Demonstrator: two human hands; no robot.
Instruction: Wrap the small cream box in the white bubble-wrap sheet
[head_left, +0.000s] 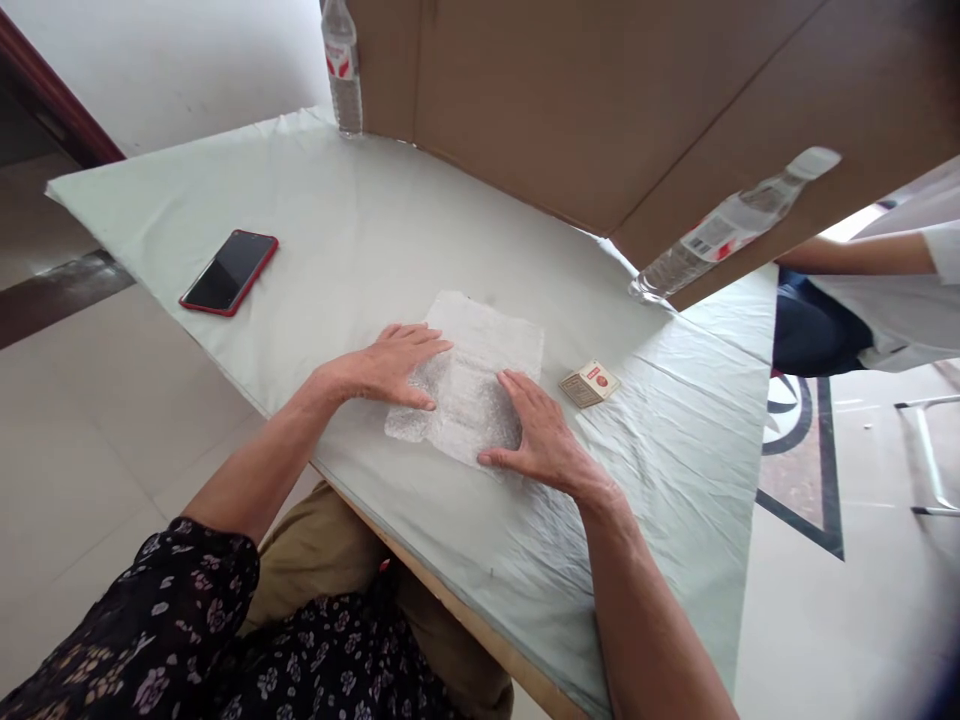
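Observation:
A sheet of clear bubble wrap (480, 345) lies spread on the cloth-covered table, creased and uneven at its edges. My left hand (394, 367) rests on its left side, fingers stretched out and thumb apart. On the right side of the sheet, my right hand (536, 435) lies with its fingers extended and the thumb spread toward the near edge. Both palms face down and hold nothing. Just right of the sheet sits a small cream box (590, 384) with a red mark.
A phone in a red case (230, 272) lies at the left. A brown cardboard panel (517, 110) stands along the back, with a water bottle (344, 75) at its left and another bottle (731, 228) at its right. Beyond the table's right end is another person's arm (855, 255).

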